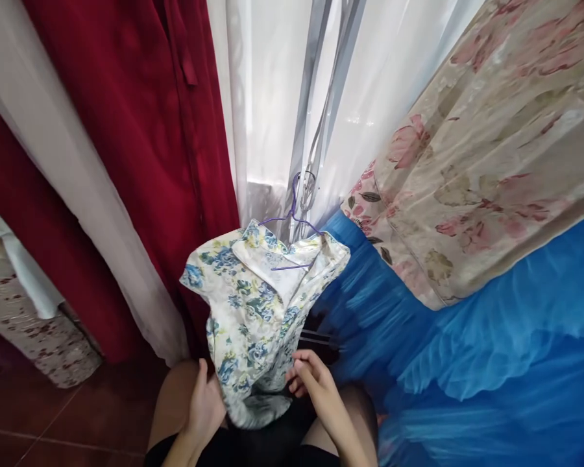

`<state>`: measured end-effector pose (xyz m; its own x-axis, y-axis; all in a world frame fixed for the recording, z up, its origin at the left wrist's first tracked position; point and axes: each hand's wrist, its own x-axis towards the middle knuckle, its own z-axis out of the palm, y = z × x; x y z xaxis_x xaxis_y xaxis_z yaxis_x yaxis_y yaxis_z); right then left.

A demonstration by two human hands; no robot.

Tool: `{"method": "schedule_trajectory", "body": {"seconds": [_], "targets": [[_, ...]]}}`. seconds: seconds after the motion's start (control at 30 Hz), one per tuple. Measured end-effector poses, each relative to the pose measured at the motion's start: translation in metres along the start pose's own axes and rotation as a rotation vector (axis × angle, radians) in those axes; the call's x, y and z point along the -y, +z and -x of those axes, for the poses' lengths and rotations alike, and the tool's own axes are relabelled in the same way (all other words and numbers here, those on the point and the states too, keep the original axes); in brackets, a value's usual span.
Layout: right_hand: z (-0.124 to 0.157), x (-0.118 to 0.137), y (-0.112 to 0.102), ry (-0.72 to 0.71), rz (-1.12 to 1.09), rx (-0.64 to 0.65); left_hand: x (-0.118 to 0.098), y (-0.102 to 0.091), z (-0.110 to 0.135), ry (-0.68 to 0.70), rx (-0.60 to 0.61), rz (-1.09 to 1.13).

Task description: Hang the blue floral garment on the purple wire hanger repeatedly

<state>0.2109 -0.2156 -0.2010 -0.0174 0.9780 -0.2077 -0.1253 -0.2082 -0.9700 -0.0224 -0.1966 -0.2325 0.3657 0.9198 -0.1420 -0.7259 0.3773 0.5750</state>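
A white garment with blue and yellow flowers [255, 311] hangs on a purple wire hanger [292, 217] in front of me. My left hand [205, 405] grips the garment's lower left edge, fingers wrapped into the cloth. At the lower right edge my right hand [316, 383] pinches the fabric with curled fingers. The garment's bottom rests over my lap, near my knees.
Dark red curtain [141, 130] and white sheer curtain [267, 97] hang behind. A bed with floral cover [496, 162] and blue ruffled skirt [467, 350] fills the right. Reddish-brown tiled floor [68, 415] lies at lower left, with a speckled cloth [39, 337] beside it.
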Motion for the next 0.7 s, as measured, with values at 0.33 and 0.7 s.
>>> {"method": "schedule_trajectory", "body": {"seconds": [0.33,0.7], "targets": [[-0.059,0.007,0.039,-0.242,0.135,-0.082,0.007,-0.001,-0.016,0.167,-0.406,-0.747],[-0.01,0.009,0.033,-0.123,0.012,-0.089,0.029,0.034,-0.033,0.51,-0.256,-1.08]]}}
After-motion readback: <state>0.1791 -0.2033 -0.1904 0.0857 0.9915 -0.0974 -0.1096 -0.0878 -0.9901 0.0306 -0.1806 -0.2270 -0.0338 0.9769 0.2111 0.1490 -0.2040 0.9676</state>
